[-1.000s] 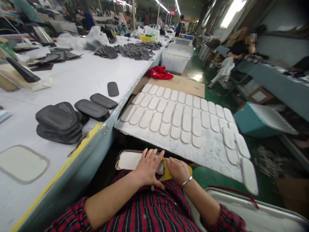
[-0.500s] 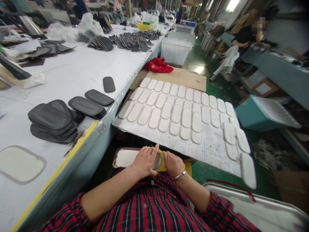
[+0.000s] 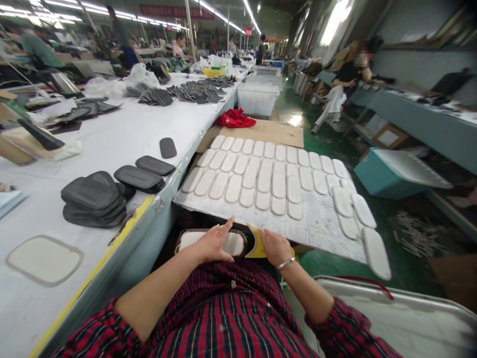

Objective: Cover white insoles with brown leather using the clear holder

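Note:
Low in front of me lies a white panel [image 3: 235,243] with rounded ends and a ragged brown rim. My left hand [image 3: 211,242] rests over its middle, thumb and index finger spread apart, hiding part of it. To the right, my right hand [image 3: 276,247] grips a flat yellow piece [image 3: 257,243] with a concave edge that faces the panel's rounded end. A dark gap separates the two. Beyond my hands, rows of pale rounded pads [image 3: 233,187] cover much of a greyish board [image 3: 316,223], some overlapping.
On the white table [image 3: 179,112] at left sit dark pad stacks [image 3: 91,194] and a single pale pad [image 3: 44,259]. A red cloth [image 3: 236,118] lies on cardboard behind the board. A teal bin [image 3: 387,171] and a seated person [image 3: 345,74] are at right.
The yellow piece has moved right, away from the panel's end, with my right hand. My left thumb and fingers have spread wider. The head view has tilted up.

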A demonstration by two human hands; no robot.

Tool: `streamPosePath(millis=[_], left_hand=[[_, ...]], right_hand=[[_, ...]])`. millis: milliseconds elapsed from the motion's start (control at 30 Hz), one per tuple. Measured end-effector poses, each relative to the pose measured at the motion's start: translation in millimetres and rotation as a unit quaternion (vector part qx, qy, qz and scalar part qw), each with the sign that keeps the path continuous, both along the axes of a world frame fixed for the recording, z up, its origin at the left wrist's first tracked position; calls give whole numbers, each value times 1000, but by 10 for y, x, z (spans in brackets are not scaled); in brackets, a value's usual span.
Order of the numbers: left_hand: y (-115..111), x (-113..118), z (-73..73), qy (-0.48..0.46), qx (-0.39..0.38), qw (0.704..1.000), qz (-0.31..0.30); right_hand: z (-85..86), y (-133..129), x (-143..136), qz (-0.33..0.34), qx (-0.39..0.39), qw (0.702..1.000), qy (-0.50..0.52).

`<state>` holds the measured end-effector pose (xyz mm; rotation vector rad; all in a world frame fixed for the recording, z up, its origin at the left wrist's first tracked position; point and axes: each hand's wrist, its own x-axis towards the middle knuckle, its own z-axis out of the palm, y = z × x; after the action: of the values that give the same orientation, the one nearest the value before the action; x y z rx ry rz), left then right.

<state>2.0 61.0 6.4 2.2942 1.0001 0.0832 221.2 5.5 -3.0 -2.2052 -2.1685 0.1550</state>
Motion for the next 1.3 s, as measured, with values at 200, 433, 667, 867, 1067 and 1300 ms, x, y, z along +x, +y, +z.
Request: streamPosePath(millis=[200,433,667,867,1067,1300], left_hand=[[-17,3,-75,91,28,995,-13],[-143,-262,182,7,51,998,46],[-352,-1149,-250,-268,-18,848,457],[-273,-948,-662,-472,-275,686,480],[-202,-873,-538,-576,-375,530,497],[-359,-830,-656,-523,-291,500,626]], right_hand=[[-66,-195,-245,22,11,1000,3],[66,127,-367,76,20,997,-14],[161,930,-675,217,-82,973,-23],[47,1398,-1512,356,-89,929,-36],[7,1651,-1896,528,-88,845,-19],[-107,1758,-1915,667,-35,744,26]])
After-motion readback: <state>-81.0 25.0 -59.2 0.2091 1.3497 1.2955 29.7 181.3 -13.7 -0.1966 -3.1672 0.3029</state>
